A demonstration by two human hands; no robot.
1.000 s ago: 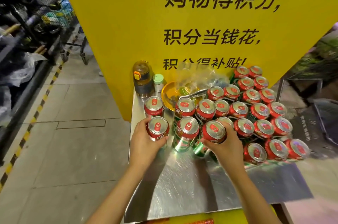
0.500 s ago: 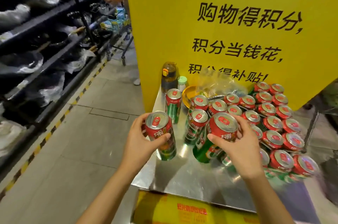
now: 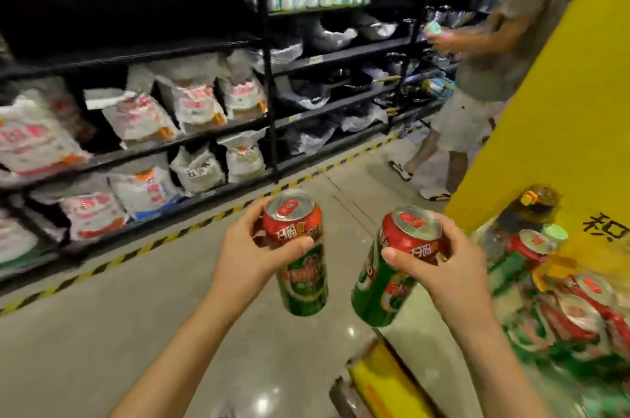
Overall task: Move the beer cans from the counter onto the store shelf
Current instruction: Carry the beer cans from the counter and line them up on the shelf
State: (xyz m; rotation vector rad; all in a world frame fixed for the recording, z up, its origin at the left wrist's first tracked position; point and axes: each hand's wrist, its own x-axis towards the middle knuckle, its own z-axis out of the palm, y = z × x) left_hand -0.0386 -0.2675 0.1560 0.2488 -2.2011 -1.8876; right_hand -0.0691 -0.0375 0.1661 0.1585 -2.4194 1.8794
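Dark store shelves (image 3: 218, 141) are seen along the left and back, and white sacks (image 3: 139, 117) printed in red are stacked on several of their levels; the print is too blurred to be read. A yellow-and-black striped line (image 3: 163, 240) is laid on the grey floor (image 3: 102, 332) along the foot of the shelves. Over the floor, well clear of the shelves, a red-and-green beer can (image 3: 300, 254) is gripped upright by the left hand (image 3: 252, 260), the thumb laid across the red band and the fingers wrapped round the far side. Just to its right, apart from it, a second beer can (image 3: 392, 274) is grasped by the right hand (image 3: 443, 267) and is tilted with its top leaning right; the thumb is pressed on the front below the rim and the fingers are curled over the top edge. Both cans are held in the air, neither on the counter nor on a shelf. At the lower right the near-left corner of the counter (image 3: 381, 380) is seen, with its yellow front edge. More cans (image 3: 531, 243) are left standing on it, heavily smeared by motion blur, and a brown bottle with an orange cap (image 3: 531, 209) is set at its far-left edge against a yellow board (image 3: 562, 93). Behind the board, at the upper right, another person (image 3: 484, 76) in a grey shirt and pale shorts is standing by the shelves with a small item held in the hands
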